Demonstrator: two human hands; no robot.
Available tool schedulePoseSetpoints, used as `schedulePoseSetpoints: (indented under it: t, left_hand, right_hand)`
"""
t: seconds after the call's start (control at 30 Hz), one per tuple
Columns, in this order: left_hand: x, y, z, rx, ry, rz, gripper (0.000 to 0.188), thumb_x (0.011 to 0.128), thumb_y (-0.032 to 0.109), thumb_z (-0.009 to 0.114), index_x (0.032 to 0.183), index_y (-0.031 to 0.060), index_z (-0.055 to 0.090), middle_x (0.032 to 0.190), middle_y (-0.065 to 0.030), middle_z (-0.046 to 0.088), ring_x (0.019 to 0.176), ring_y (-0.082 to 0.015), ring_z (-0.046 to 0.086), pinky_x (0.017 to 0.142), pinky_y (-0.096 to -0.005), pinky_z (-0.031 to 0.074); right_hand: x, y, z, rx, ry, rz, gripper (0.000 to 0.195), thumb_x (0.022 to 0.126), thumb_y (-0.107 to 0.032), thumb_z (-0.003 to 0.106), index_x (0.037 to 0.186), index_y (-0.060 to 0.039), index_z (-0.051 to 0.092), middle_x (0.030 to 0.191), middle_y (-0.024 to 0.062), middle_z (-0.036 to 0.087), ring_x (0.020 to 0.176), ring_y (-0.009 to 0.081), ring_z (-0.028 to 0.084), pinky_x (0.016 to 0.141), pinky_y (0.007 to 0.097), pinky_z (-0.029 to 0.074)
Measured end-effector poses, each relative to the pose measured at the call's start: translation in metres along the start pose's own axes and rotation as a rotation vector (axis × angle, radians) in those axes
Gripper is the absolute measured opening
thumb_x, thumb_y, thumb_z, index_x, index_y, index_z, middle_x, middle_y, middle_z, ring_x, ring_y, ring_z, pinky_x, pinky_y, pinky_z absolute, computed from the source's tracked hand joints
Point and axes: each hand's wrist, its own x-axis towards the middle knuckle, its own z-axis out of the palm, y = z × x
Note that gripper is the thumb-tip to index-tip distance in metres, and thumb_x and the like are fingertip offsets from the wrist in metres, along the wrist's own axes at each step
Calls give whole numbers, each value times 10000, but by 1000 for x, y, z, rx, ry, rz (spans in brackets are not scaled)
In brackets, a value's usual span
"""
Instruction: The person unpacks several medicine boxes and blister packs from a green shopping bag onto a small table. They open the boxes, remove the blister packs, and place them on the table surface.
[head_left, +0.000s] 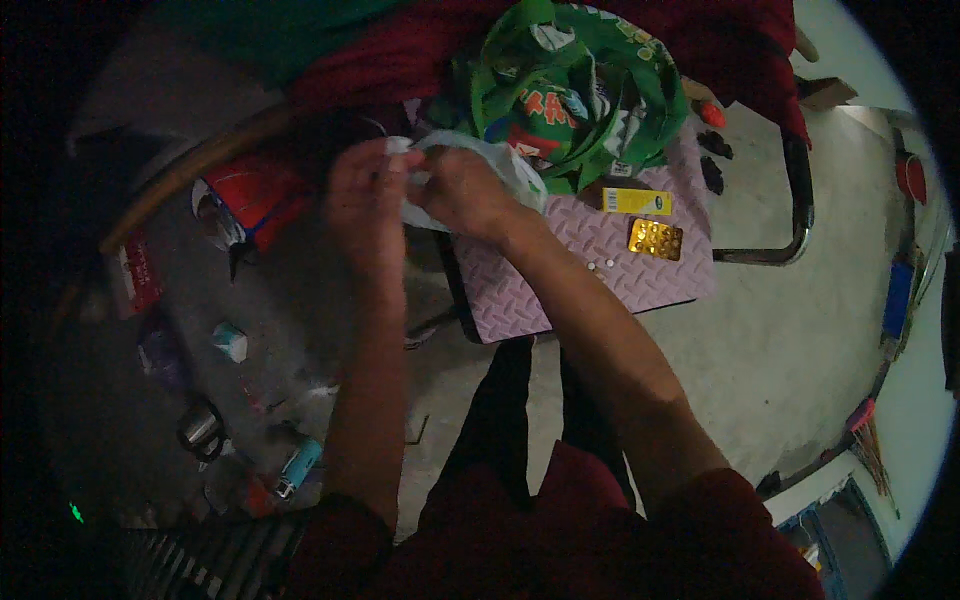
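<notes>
Both my hands are raised close together over the left edge of a pink textured mat (510, 300). My left hand (367, 195) has its fingers and thumb closed on a small white thing (398, 144), too blurred to name. My right hand (465, 191) is bent beside it, its fingertips near the same spot; whether it grips anything is unclear. Just beyond lies a white plastic bag (517, 172), partly behind my right hand. On the mat are a yellow box (637, 201), a gold blister pack (655, 239) and small white tablets (610, 263).
A green bag (577, 97) full of packets stands at the mat's far side. Dark red cloth (375, 67) lies behind. On the floor are a light-blue bottle (301, 465), a metal cup (201, 426) and a red package (259, 196). A metal tube frame (799, 202) juts out right.
</notes>
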Motion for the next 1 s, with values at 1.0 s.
schedulePoseSetpoints:
  t: [1.0]
  left_hand:
    - [-56, 19, 48, 374, -144, 171, 339, 771, 46, 581, 1100, 29, 502, 1112, -118, 502, 1036, -206, 485, 877, -326, 398]
  right_hand:
    - [-178, 33, -137, 770, 268, 625, 475, 738, -20, 662, 1165, 20, 458, 1041, 127, 574, 967, 192, 543, 788, 297, 478]
